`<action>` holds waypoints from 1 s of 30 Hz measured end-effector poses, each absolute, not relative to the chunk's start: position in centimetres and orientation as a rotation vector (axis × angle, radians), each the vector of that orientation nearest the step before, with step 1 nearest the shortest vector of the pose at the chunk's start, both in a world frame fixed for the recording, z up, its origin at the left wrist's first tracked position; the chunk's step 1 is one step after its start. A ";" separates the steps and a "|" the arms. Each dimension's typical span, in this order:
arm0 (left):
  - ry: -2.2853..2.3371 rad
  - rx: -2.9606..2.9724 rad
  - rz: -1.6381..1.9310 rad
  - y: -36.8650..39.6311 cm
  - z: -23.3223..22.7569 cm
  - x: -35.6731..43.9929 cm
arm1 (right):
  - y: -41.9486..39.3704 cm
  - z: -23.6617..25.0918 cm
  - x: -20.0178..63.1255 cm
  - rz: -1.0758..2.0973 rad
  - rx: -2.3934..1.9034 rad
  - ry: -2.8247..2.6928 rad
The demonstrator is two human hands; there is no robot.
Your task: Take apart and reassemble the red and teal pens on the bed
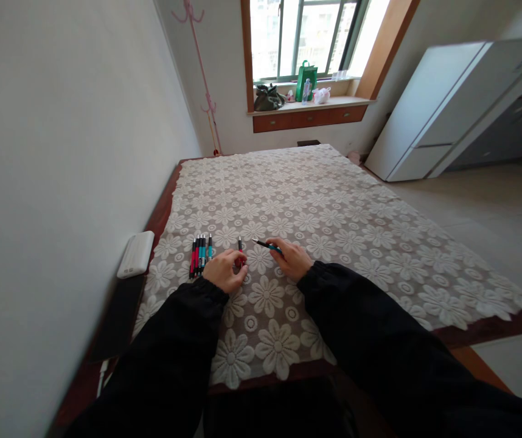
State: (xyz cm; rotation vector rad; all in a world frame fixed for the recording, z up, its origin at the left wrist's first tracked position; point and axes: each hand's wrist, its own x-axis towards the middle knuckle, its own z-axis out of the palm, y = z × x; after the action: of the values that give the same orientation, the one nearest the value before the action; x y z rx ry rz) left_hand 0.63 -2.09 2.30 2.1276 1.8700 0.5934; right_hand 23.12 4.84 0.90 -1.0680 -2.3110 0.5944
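Both arms wear long black sleeves of a soft, loose cloth that bunches in folds along the forearms. Each sleeve ends in a gathered cuff at the wrist, leaving the left hand (227, 271) and right hand (294, 260) bare, without rings or gloves.

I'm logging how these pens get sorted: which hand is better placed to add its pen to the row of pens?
Probably the left. The left hand, holding a red pen, lies right beside the row of pens. The right hand, holding a teal pen, is farther off and would have to cross over the left.
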 end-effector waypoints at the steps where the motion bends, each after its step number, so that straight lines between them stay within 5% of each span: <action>1: 1.864 2.138 0.595 -2.1 2.2 0.6 | 4.9 0.9 23.1 0.575 -1.087 -2.326; 30: 2.019 2.013 0.578 -1.9 2.8 0.3 | 5.0 0.8 23.2 0.539 -1.093 -2.397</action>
State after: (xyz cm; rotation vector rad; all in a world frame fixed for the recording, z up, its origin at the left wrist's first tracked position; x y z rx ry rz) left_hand 0.28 -1.94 2.83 2.0131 2.0191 0.5778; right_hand 23.19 5.01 0.76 -1.0934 -2.3965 0.5391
